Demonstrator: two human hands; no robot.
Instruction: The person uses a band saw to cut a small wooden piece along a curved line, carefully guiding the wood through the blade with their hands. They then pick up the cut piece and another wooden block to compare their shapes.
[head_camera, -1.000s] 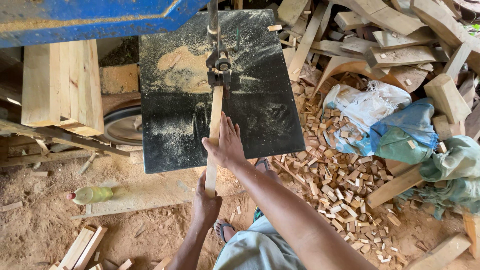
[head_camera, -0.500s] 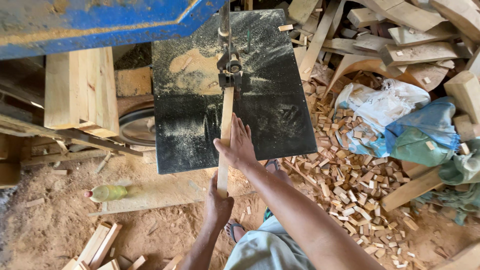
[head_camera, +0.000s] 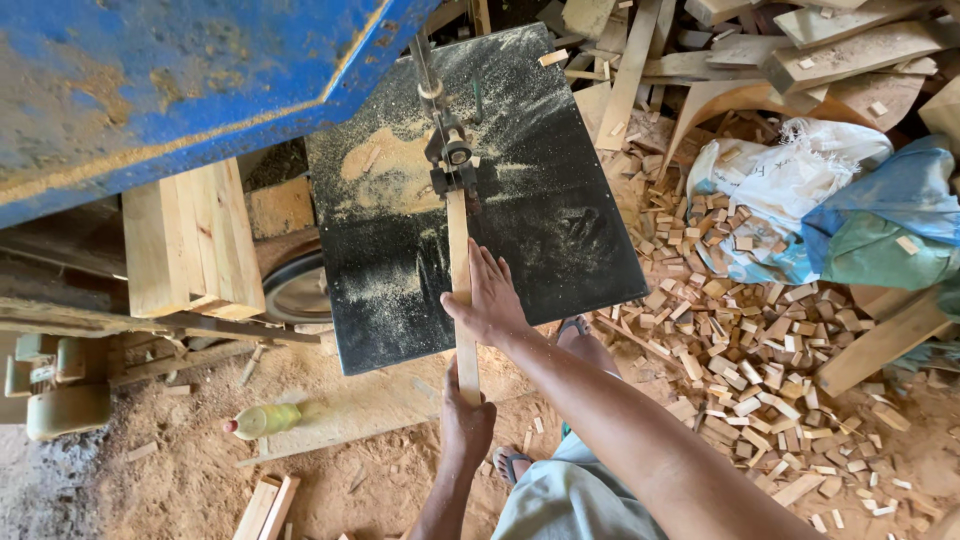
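Your head camera looks steeply down from above onto the dark saw table (head_camera: 560, 240), close enough that your forearms fill the lower frame. It is your only view, facing the blue machine housing (head_camera: 180, 90) at top left.

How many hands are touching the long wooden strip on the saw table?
2. The right hand lies flat on the wooden strip over the black saw table; the left hand grips the strip's near end, past the table's edge.
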